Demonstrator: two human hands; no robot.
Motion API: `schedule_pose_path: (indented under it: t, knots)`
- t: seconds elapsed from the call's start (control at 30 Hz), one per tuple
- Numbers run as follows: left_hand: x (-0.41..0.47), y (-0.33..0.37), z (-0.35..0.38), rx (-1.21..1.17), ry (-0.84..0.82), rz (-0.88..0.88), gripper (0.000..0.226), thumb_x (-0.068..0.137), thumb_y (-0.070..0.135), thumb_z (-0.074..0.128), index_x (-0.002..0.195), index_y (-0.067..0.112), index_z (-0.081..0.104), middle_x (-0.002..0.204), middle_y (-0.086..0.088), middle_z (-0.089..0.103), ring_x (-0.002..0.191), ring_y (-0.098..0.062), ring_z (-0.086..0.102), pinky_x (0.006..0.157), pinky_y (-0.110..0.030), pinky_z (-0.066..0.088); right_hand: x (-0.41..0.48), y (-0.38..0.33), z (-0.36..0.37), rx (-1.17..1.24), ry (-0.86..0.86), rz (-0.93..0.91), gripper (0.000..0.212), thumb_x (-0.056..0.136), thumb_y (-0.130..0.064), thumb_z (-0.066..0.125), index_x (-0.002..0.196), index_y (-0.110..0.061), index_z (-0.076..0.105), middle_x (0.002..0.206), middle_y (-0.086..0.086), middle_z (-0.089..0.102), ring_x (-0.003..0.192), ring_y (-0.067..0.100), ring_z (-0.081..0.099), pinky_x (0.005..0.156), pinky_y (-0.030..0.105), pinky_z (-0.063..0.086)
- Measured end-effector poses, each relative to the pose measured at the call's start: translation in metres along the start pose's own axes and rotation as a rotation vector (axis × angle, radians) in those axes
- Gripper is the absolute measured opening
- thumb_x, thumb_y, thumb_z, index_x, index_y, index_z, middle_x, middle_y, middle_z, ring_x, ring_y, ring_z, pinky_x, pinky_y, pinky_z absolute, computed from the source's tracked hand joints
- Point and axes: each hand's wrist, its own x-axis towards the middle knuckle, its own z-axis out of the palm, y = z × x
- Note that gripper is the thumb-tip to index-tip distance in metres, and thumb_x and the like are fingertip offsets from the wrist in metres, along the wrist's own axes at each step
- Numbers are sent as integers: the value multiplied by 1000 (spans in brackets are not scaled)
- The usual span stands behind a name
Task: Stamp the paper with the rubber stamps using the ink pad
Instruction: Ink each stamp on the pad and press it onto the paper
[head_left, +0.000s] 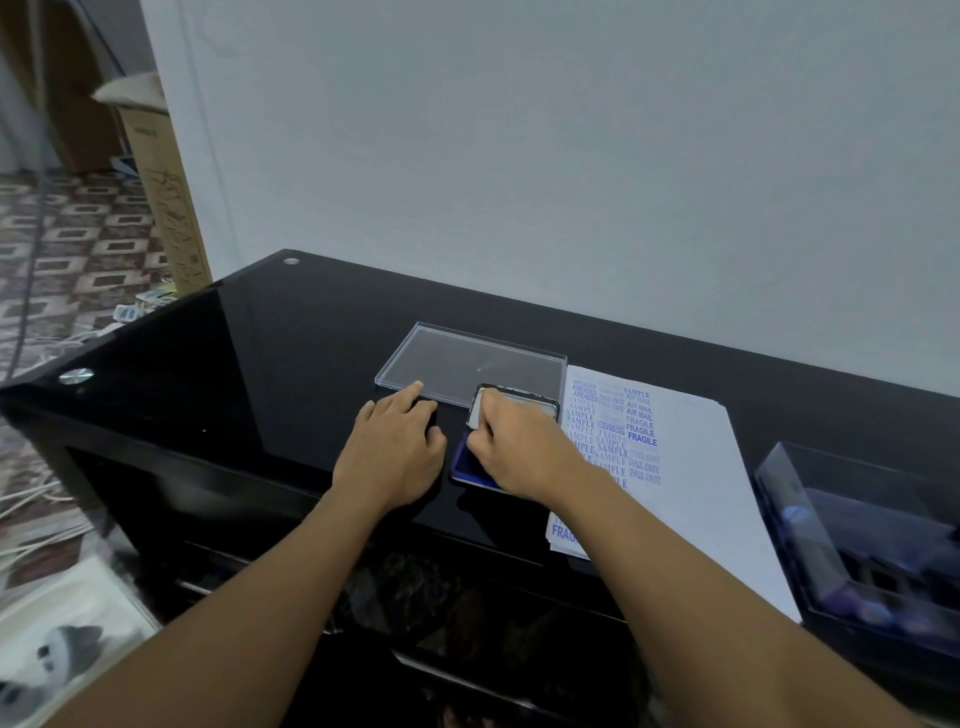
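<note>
While the blue rectangular ink pad (470, 462) is steadied on the glossy black table (270, 364) by the flat, released left hand (397, 447), a stamp, mostly hidden, is gripped in the right hand (511, 447); the crowded white paper (691, 447) could be smudged by over-inking.

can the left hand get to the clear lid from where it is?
Probably yes. The left hand lies on the table with its index fingertip right at the near edge of the clear lid. Nothing stands between them; the ink pad and right hand sit off to the right.
</note>
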Motion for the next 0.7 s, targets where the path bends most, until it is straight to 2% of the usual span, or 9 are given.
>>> schedule_pose_path:
  t: [0.1, 0.3, 0.4, 0.5, 0.6, 0.7]
  knots:
    - [1, 0, 0, -5, 2, -2, 48, 99, 34, 36, 143, 18, 48, 162, -2, 27, 147, -18, 29, 122, -45, 20, -4, -1, 1, -3, 28, -17, 18, 96, -23, 44, 83, -17, 34, 68, 1, 46, 61, 21, 42, 52, 35, 27]
    - [1, -1, 1, 7, 4, 1, 48, 99, 34, 36, 142, 18, 49, 162, -2, 28, 146, -19, 30, 121, -46, 22, -4, -1, 1, -1, 22, -17, 21, 97, -24, 44, 80, -19, 32, 67, 0, 46, 61, 22, 43, 49, 33, 25]
    - [1, -1, 2, 10, 11, 6, 47, 99, 34, 37, 141, 18, 51, 161, -3, 29, 145, -19, 31, 121, -45, 23, 1, 0, -1, 15, -16, 13, 26, 96, -26, 44, 75, -24, 29, 71, 1, 48, 66, 24, 46, 55, 36, 31]
    - [1, -1, 2, 8, 9, 5, 47, 99, 34, 36, 140, 18, 51, 161, -3, 29, 145, -19, 31, 121, -45, 23, 6, -1, -6, 12, -62, 34, 23, 97, -29, 45, 78, -23, 33, 75, 0, 49, 74, 26, 47, 66, 35, 35]
    - [1, -1, 1, 12, -2, 6, 47, 100, 35, 36, 142, 19, 49, 162, -2, 28, 146, -18, 30, 121, -45, 22, 8, -2, -9, 22, -75, 41, 19, 98, -28, 46, 82, -21, 38, 74, -3, 47, 75, 24, 46, 67, 34, 34]
    - [1, -1, 0, 6, 4, 7, 47, 100, 34, 36, 142, 19, 49, 162, -2, 27, 147, -18, 29, 122, -45, 21, 7, -1, -8, 17, -60, 36, 19, 97, -28, 45, 81, -21, 38, 79, 1, 53, 76, 26, 49, 67, 35, 36]
